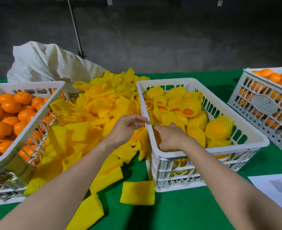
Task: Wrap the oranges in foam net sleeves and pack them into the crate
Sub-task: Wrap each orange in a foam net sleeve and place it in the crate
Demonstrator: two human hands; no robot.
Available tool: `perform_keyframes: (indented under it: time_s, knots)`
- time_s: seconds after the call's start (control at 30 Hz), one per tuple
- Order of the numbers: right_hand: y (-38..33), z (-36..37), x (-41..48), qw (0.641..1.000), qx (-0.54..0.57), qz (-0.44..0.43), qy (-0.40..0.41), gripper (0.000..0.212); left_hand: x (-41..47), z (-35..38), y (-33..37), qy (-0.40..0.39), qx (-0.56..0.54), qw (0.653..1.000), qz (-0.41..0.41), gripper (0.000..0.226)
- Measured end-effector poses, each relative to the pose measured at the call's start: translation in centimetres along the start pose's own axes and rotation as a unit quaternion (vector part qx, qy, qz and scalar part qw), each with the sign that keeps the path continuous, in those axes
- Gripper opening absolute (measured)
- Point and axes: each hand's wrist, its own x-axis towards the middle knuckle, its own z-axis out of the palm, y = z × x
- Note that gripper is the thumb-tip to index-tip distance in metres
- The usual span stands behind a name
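Note:
The white packing crate point(236, 130) in the middle holds several oranges wrapped in yellow foam net sleeves point(219, 127). My right hand point(170, 136) is palm down inside its near left corner. Its fingers curl over a netted orange point(169, 150) that is mostly hidden beneath it. My left hand point(125, 128) hovers just outside the crate's left wall with fingers apart and nothing in them, above a crumpled sleeve point(141, 138). A heap of loose sleeves point(93, 103) lies between the crates. Bare oranges point(11, 107) fill the tilted white crate point(37, 120) at left.
A second white crate of oranges point(261, 103) stands at the right rear. A white sack point(42, 63) lies behind the sleeve heap. Flat sleeves point(137, 193) lie on the green cloth point(178, 209) near me. White paper point(278, 188) sits at the near right.

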Motion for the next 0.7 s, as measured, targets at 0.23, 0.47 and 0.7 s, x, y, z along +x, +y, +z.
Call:
perform_keyframes:
  time_s: [0.23, 0.47, 0.7]
  knots:
    - [-1.4, -1.3, -0.2, 0.941, 0.173, -0.019, 0.290, 0.042, -3.1, -5.0, -5.5, 0.074, 0.021, 0.987, -0.140, 0.026]
    - [-6.4, -1.9, 0.0, 0.903, 0.183, -0.183, 0.343, 0.023, -6.5, -4.7, -10.1, -0.105, 0.421, 0.861, -0.265, 0.058]
    - [-9.5, -1.6, 0.2, 0.870, 0.314, -0.190, 0.328, 0.020, -7.4, -9.8, -8.1, 0.268, -0.090, 0.914, -0.290, 0.015]
